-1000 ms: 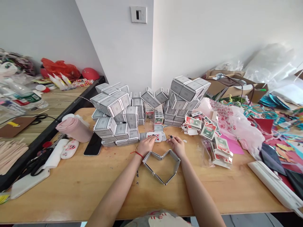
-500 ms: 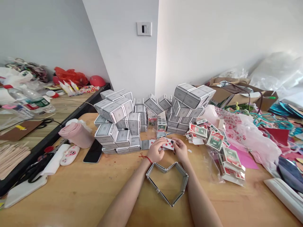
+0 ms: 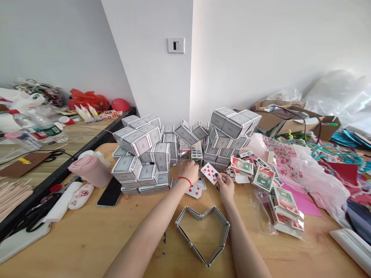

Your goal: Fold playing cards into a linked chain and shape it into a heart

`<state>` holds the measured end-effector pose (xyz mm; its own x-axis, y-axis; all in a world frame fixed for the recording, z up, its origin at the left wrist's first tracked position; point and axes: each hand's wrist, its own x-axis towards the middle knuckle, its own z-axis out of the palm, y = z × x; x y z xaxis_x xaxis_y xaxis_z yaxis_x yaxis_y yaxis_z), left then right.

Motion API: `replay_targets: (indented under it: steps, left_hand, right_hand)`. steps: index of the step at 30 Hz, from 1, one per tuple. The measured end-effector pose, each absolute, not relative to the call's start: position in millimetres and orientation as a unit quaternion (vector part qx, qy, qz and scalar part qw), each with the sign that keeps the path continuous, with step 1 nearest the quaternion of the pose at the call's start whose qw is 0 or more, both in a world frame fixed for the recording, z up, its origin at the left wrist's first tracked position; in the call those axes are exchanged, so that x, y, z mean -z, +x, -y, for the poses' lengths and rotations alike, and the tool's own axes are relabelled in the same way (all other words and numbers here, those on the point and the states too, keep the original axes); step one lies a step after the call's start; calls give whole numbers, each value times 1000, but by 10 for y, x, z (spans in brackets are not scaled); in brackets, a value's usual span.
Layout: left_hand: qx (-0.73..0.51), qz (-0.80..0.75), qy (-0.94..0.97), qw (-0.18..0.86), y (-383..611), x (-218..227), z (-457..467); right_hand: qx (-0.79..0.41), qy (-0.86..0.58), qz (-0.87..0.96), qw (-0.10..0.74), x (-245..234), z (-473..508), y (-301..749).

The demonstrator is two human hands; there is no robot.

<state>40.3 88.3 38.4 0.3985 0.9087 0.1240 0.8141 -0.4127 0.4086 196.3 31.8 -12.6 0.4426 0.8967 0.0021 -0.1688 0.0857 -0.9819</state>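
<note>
My right hand (image 3: 226, 187) pinches a heart playing card (image 3: 210, 173), tilted face up above the table. Red string circles the wrist of my left hand (image 3: 190, 172), which reaches to the back, by the small boxes (image 3: 197, 153) under the card-block arch. Its fingers are curled down, and what they grip, if anything, is hidden. Beneath that wrist more heart cards (image 3: 194, 191) lie face up. Between my forearms stands a heart-shaped frame (image 3: 227, 227) of folded cards.
Grey-patterned card blocks (image 3: 127, 168) are stacked at left, with another stack (image 3: 232, 121) at right. Opened card boxes (image 3: 263, 175) and a plastic bag (image 3: 307, 166) crowd the right. A black phone (image 3: 109, 192) and a pink cloth roll (image 3: 90, 170) lie left.
My left hand has left the cards and moved back toward the small boxes. My right hand has lifted one heart card and tilted it. The view has shifted slightly upward.
</note>
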Motion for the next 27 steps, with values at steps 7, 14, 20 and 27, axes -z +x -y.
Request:
replay_targets:
  steps: [7,14,20,27]
  left_hand:
    - [-401,-555,628,371,232,-242,-484]
    - [-531,-446,430,579,133,1,-379]
    - [-515,-407,407,636,107,-19,-473]
    - [-507,-410,408,639,76,14,-473]
  right_hand:
    - [-452,-484,298,687,122,-304,1982]
    - [-513,-430,310,675,83,-240,1965]
    - [-519,-422,331,665,98,-188,1915]
    - [-499,-441,351,658,113,-147,1875]
